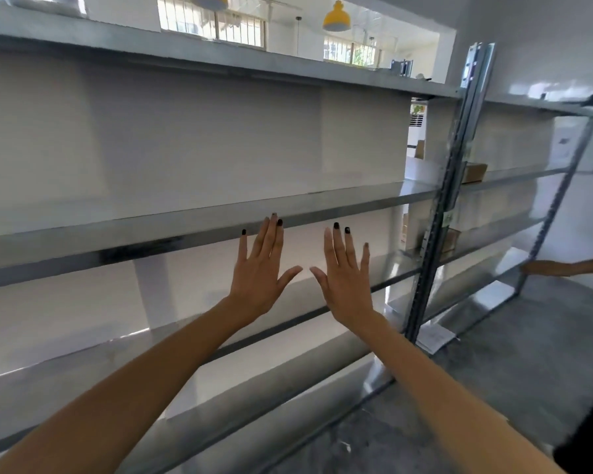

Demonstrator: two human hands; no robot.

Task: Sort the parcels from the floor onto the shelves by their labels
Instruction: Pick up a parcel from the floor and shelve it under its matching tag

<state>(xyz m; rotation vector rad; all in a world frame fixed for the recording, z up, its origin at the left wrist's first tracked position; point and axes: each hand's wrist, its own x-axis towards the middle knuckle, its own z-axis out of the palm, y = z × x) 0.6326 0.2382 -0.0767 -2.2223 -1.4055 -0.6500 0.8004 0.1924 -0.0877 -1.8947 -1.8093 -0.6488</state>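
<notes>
Both hands up and empty: left hand (259,278) and right hand (346,282) are flat with palms forward and fingers spread, thumbs nearly meeting at centre frame, gripping nothing. They're held in front of the front lip of the middle shelf (151,241); can't tell whether the fingertips touch it. No parcel on the visible grey floor (493,388), only a paper sheet (433,338) at the foot of the upright post (439,234), about 4 o'clock from the hands. The only parcels in view are already shelved in the next bay: a cardboard box (473,172) at 2 o'clock and a second box (451,239) at 3 o'clock, just behind the post. The bay straight ahead looks bare. My read is that this is the gap between parcels, so the next step is a fetch. To do it well, turn down and away from the rack to find the floor pile, read the label before lifting, and carry with both hands under the box so the label faces up. No shelf labels are readable from here, so check the bay marking up close before setting down. Another person's arm (569,268) reaches in at 3 o'clock by the far upright — keep clear of it when swinging round.
</notes>
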